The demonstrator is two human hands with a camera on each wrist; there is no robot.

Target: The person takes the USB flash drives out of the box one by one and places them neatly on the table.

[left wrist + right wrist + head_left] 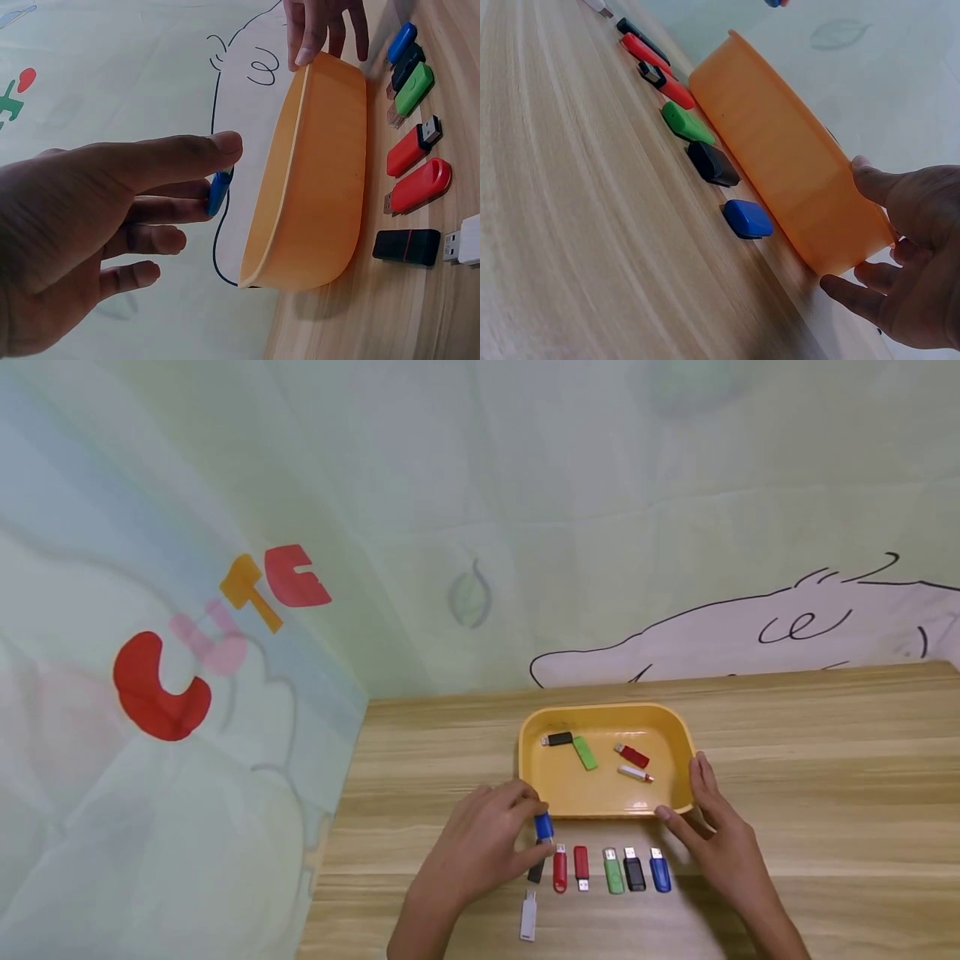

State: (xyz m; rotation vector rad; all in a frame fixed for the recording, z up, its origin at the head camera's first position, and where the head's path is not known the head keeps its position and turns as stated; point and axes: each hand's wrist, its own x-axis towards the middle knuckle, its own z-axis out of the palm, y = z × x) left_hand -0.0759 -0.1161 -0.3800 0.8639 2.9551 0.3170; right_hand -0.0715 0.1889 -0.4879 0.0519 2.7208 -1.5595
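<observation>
My left hand [480, 839] pinches a blue USB stick [219, 193] between thumb and fingers, raised near the front left corner of a yellow-orange tray [592, 795]. My right hand [723, 847] grips that tray's front right corner, its thumb at the front rim and the fingers along the right side. Lying in the tray are a black USB stick [558, 739], a green one [585, 753], a red one [634, 757] and a white one [634, 772]. The left hand partly covers the blue stick in the head view.
Before the tray runs a row of USB sticks: black [536, 871], red [560, 872], another red [581, 863], green [613, 875], black [634, 874] and blue [660, 874]. A white stick [528, 920] lies nearer me. Printed cloth [420, 527] hangs behind the wooden table [847, 793].
</observation>
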